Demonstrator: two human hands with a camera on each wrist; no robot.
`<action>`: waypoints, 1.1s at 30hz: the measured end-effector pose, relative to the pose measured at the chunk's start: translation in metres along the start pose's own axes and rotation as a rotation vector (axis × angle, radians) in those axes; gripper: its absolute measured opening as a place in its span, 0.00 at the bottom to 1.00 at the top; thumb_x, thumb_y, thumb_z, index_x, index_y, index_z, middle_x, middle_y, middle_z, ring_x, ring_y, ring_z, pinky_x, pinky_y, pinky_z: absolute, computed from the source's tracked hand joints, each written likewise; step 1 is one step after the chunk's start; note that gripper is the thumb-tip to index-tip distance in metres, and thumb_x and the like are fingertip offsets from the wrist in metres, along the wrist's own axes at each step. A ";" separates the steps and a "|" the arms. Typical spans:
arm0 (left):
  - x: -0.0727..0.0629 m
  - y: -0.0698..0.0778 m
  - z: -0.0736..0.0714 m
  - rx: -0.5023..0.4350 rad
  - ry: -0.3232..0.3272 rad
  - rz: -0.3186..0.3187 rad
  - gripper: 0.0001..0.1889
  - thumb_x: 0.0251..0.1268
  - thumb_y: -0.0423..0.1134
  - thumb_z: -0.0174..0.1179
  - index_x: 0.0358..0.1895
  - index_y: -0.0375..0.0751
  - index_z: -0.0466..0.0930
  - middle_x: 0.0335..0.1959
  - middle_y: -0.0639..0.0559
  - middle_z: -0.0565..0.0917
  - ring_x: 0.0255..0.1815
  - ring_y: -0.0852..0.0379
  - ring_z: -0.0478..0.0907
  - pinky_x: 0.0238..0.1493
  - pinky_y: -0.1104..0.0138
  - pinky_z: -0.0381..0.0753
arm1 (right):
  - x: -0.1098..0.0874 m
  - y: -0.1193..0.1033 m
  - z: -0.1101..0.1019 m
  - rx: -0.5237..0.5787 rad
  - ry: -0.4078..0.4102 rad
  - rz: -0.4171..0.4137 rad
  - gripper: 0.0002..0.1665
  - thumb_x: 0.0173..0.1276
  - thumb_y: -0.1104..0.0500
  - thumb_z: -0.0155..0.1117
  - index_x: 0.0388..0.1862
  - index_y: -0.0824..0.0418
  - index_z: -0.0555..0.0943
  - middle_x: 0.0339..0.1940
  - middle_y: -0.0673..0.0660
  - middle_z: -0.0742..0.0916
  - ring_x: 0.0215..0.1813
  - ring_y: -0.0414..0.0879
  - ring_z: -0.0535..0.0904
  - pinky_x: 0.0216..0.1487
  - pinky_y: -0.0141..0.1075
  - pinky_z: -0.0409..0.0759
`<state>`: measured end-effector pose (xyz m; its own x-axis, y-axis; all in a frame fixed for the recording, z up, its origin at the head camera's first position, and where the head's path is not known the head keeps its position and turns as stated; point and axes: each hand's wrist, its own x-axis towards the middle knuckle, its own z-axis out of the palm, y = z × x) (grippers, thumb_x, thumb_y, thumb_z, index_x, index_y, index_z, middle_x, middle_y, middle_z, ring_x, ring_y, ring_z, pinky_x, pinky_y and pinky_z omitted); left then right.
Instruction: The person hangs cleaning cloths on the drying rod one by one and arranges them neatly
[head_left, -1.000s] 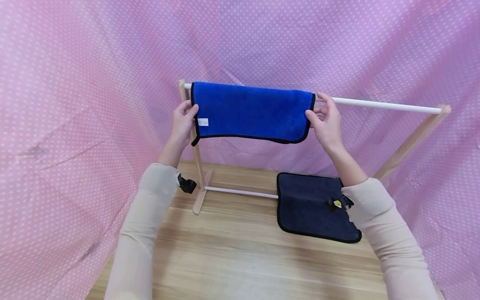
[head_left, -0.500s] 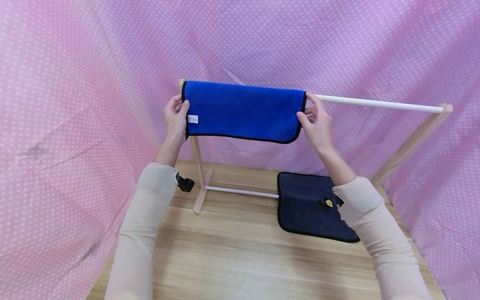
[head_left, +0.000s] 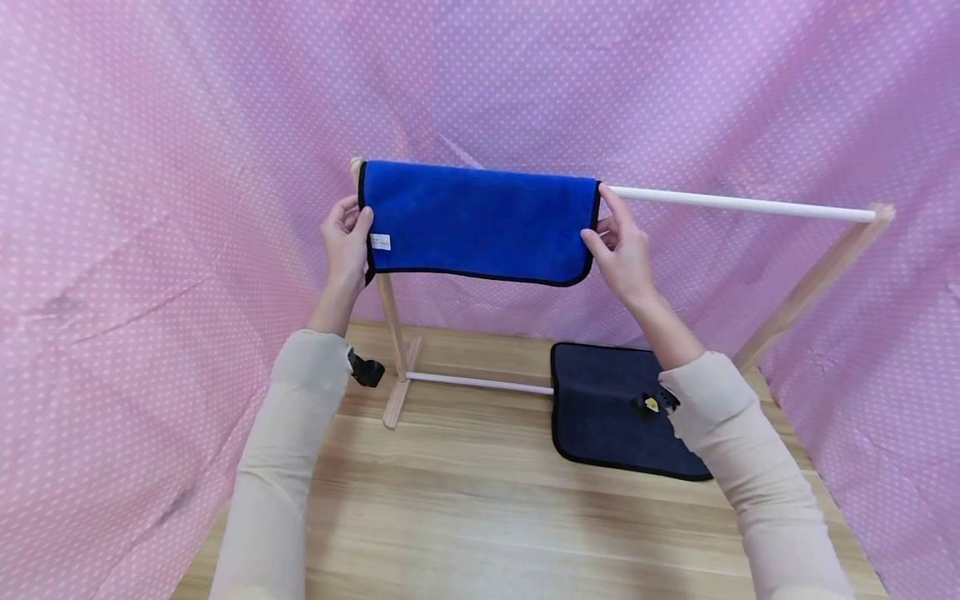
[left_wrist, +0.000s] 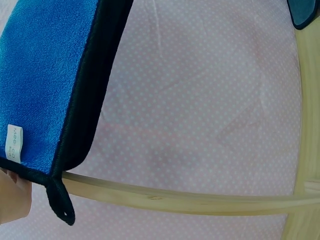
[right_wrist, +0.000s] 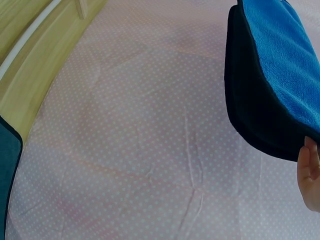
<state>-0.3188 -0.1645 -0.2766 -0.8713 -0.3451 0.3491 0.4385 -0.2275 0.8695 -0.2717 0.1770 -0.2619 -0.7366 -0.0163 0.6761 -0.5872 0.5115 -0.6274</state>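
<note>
A blue towel point(head_left: 480, 221) with black edging hangs folded over the white top rod point(head_left: 742, 202) of a wooden rack, at its left end. My left hand point(head_left: 347, 250) pinches the towel's left edge near a small white label point(head_left: 381, 242). At the opposite edge, my right hand point(head_left: 628, 258) holds the cloth between thumb and fingers, its index finger reaching up beside the rod. A black hanging loop point(left_wrist: 61, 202) dangles from a lower corner in the left wrist view. Behind the blue layer, a dark back layer point(right_wrist: 242, 95) shows in the right wrist view.
A dark grey towel point(head_left: 607, 425) with black edging lies on the wooden table point(head_left: 450, 492), across the rack's lower white rod point(head_left: 480, 383). The rack's left post point(head_left: 393, 325) and right post point(head_left: 810, 287) stand on either side. Pink dotted curtain point(head_left: 187, 208) surrounds the table.
Both hands have shifted the blue towel left along the rod, to the rack's left post. Most of that slide came in the first half second. The grey towel stays in place.
</note>
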 end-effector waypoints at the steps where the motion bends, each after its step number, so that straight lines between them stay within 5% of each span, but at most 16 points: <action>1: 0.000 -0.001 0.000 0.001 -0.001 0.005 0.08 0.63 0.27 0.52 0.37 0.44 0.78 0.26 0.57 0.81 0.27 0.62 0.76 0.31 0.71 0.75 | -0.001 0.001 0.000 -0.006 -0.010 -0.007 0.33 0.63 0.67 0.58 0.67 0.62 0.62 0.30 0.69 0.82 0.24 0.24 0.72 0.30 0.18 0.70; 5: 0.001 -0.003 -0.002 0.002 -0.002 0.022 0.09 0.63 0.26 0.52 0.37 0.45 0.77 0.25 0.57 0.81 0.28 0.62 0.75 0.32 0.71 0.74 | -0.005 0.004 -0.001 -0.061 -0.050 -0.027 0.36 0.63 0.67 0.58 0.70 0.60 0.59 0.30 0.67 0.82 0.25 0.27 0.73 0.31 0.17 0.70; 13: -0.005 -0.012 -0.012 0.045 -0.050 0.040 0.11 0.61 0.24 0.52 0.38 0.46 0.74 0.26 0.60 0.80 0.30 0.65 0.74 0.31 0.75 0.73 | -0.015 0.010 -0.002 -0.091 -0.103 -0.021 0.41 0.63 0.67 0.58 0.72 0.60 0.53 0.32 0.67 0.83 0.32 0.53 0.80 0.37 0.22 0.73; 23: -0.017 -0.036 -0.031 0.081 -0.110 0.059 0.13 0.59 0.21 0.52 0.37 0.45 0.75 0.26 0.64 0.81 0.30 0.68 0.76 0.35 0.78 0.75 | -0.036 0.024 -0.001 -0.075 -0.112 -0.039 0.40 0.62 0.69 0.59 0.71 0.62 0.55 0.31 0.65 0.84 0.29 0.29 0.73 0.36 0.16 0.70; 33: -0.030 -0.062 -0.054 0.053 -0.131 -0.005 0.14 0.60 0.21 0.51 0.38 0.46 0.77 0.28 0.63 0.83 0.26 0.63 0.78 0.31 0.75 0.78 | -0.063 0.047 -0.001 -0.026 -0.158 0.054 0.39 0.64 0.66 0.58 0.71 0.62 0.55 0.34 0.66 0.84 0.29 0.25 0.74 0.36 0.16 0.71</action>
<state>-0.3082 -0.1888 -0.3597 -0.8964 -0.2217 0.3839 0.4245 -0.1795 0.8875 -0.2524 0.2026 -0.3336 -0.8119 -0.1218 0.5710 -0.5376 0.5372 -0.6499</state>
